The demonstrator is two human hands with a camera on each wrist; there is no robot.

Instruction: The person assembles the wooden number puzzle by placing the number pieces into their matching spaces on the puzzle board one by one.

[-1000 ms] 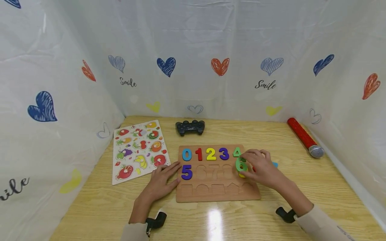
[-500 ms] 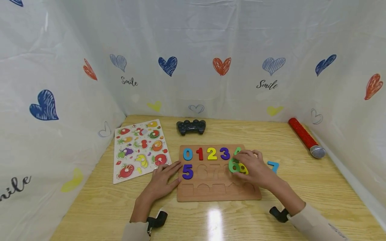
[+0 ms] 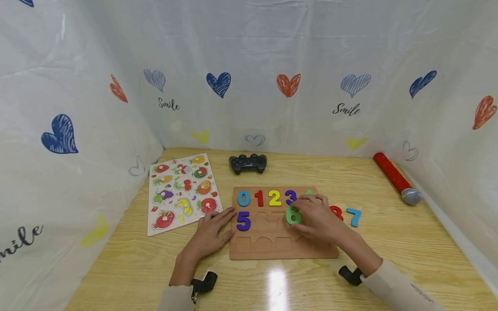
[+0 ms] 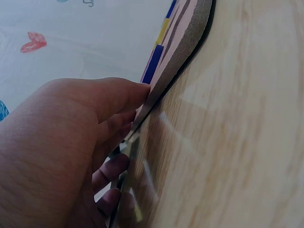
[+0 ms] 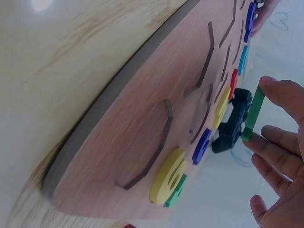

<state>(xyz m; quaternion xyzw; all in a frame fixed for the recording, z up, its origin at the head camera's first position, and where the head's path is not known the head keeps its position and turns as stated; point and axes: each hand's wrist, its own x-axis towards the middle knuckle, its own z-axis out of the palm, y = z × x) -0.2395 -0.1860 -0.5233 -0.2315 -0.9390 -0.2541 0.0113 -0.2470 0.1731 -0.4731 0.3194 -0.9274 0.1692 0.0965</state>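
My right hand (image 3: 320, 219) pinches a green number 6 (image 3: 288, 216) between thumb and fingers, above the middle row of a wooden number board (image 3: 268, 255). In the right wrist view the green piece (image 5: 254, 111) is edge-on and clear of the board. Along the board's top row sit a blue 0 (image 3: 240, 198), red 1, yellow 2, purple 3 and a green 4 partly behind my hand. A purple 5 (image 3: 243, 221) fills the second row's first slot. My left hand (image 3: 208, 235) rests its fingertips at the board's left edge. A yellow 9 (image 5: 166, 176) lies on the board's right part.
A red 8 (image 3: 336, 212) and a blue 7 (image 3: 354, 216) lie at the board's right side. A fruit puzzle board (image 3: 155, 226) is at the left, a black game controller (image 3: 248, 163) behind, and a red microphone (image 3: 393, 174) at the far right.
My right hand has carried the green 6 leftward over the board. The red 8 and blue 7 have come into fuller view. My left hand stays at the board's edge.
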